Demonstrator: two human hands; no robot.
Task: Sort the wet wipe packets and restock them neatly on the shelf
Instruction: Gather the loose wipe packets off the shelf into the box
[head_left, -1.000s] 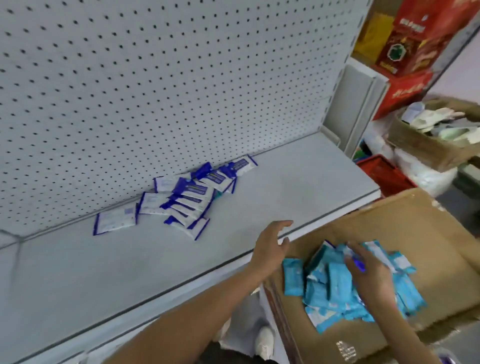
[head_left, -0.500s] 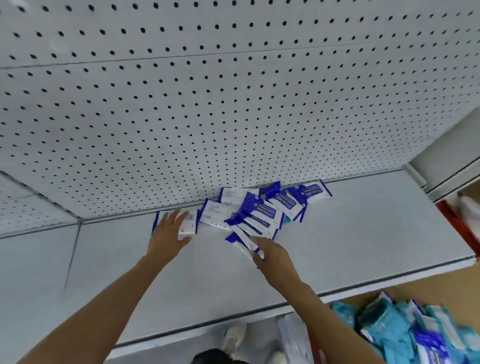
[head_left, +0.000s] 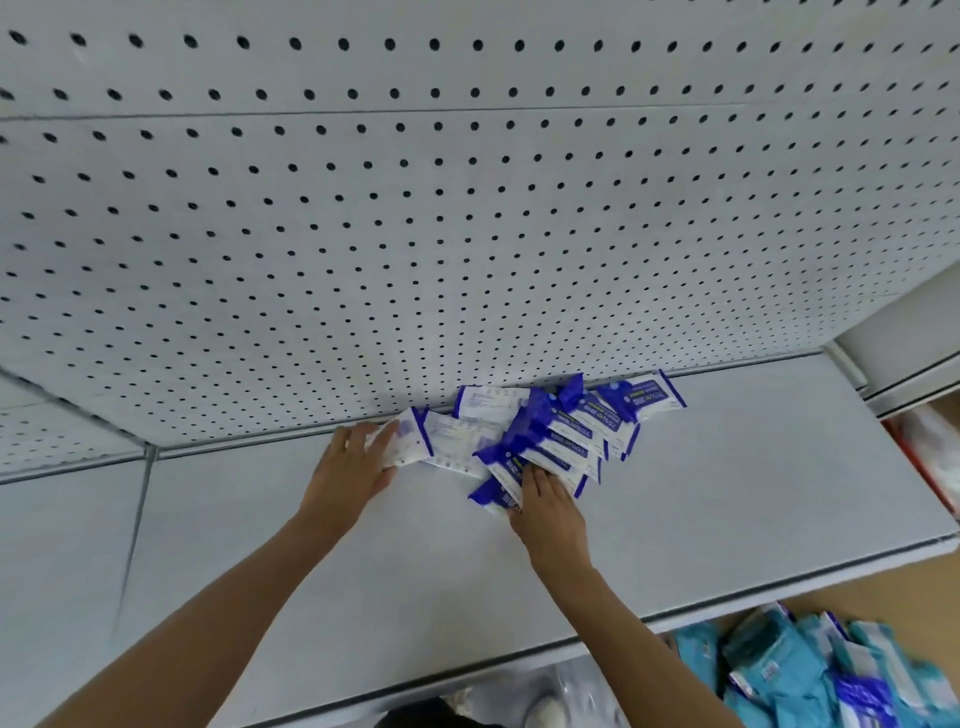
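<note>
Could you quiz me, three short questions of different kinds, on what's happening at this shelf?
1. True or false: both hands are on the shelf, touching packets.
2. Which packets are on the shelf? A teal, B blue-and-white, C red.
3. Where is the teal pile?

Key
1. True: the left hand rests flat on a white packet, and the right hand touches the near edge of the blue-and-white packets.
2. B.
3. Below the shelf's front edge, at lower right.
</note>
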